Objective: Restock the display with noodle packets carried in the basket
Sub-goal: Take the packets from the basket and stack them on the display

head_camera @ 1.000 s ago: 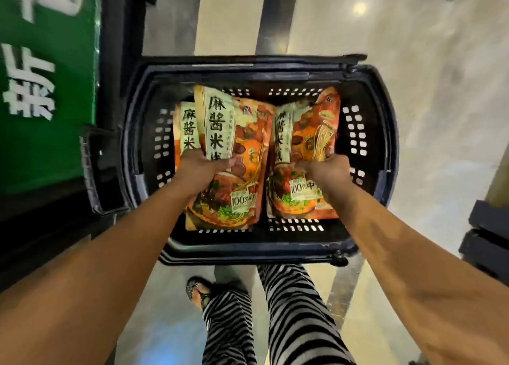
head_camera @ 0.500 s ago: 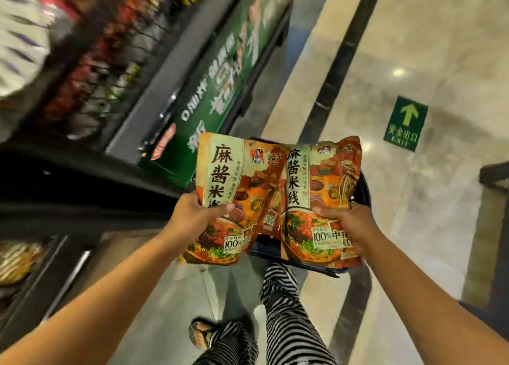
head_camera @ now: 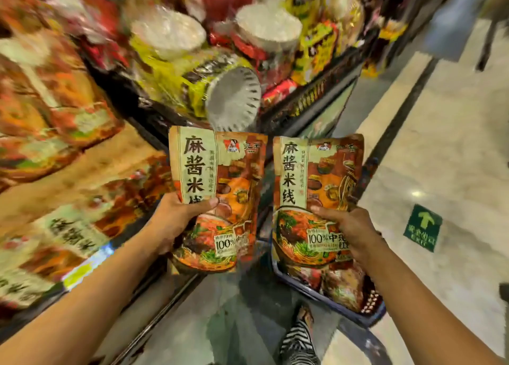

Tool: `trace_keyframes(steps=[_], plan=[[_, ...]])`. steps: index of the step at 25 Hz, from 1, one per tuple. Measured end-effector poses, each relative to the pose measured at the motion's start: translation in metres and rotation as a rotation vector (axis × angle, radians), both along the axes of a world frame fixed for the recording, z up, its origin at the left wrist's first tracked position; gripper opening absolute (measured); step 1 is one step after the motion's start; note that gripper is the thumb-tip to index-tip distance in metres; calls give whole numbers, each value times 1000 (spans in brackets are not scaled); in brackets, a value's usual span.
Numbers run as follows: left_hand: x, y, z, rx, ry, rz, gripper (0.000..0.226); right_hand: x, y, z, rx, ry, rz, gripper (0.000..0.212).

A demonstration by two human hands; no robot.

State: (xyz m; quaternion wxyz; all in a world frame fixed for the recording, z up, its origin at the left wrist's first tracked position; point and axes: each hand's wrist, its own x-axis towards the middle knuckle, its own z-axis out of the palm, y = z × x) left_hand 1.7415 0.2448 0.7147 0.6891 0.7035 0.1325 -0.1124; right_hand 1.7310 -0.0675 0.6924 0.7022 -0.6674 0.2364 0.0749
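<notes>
My left hand [head_camera: 176, 221] grips an orange noodle packet [head_camera: 220, 177] by its left edge, thumb across the front. My right hand [head_camera: 349, 229] grips a second identical packet [head_camera: 316, 172] by its lower right side. Both packets stand upright side by side at chest height, a small gap between them. Below them on the floor sits the dark basket [head_camera: 352, 315], with more packets [head_camera: 341, 282] inside, partly hidden by my right arm. At the left, blurred matching packets [head_camera: 68, 227] lie on the display shelf.
The display [head_camera: 192, 75] rises ahead and left, crowded with bowl noodles and yellow and red packs. A foil-lidded tub [head_camera: 231, 100] juts out just above the left packet. Pale tiled aisle floor with a green exit sign [head_camera: 422, 227] lies to the right. My foot [head_camera: 300, 334] is below.
Both hands lifted the two packets out of the basket and raised them toward the display. My view swung up from the basket to the shelves.
</notes>
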Motion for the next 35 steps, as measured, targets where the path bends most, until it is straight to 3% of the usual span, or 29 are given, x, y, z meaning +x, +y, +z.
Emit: trace_keyframes(steps=[6, 10, 13, 15, 19, 25, 32, 35], plan=[[-37, 107, 34, -101, -71, 249, 27, 5, 115, 40, 89, -131, 122, 22], [-62, 175, 48, -117, -121, 394, 29, 12, 185, 51, 124, -185, 314, 49], [-76, 224, 52, -83, -174, 502, 46, 22, 233, 57, 72, -200, 412, 32], [-82, 249, 53, -76, -207, 599, 45, 31, 262, 61, 59, -210, 471, 30], [-83, 284, 52, -78, -225, 721, 28, 58, 308, 64, 124, -227, 589, 69], [-60, 322, 55, -76, -209, 824, 26, 121, 362, 65, 226, -183, 694, 89], [-4, 353, 55, -96, -196, 899, 37, 212, 414, 76, 207, -190, 823, 40], [26, 371, 50, -67, -182, 920, 41, 247, 435, 79, 198, -217, 897, 39]])
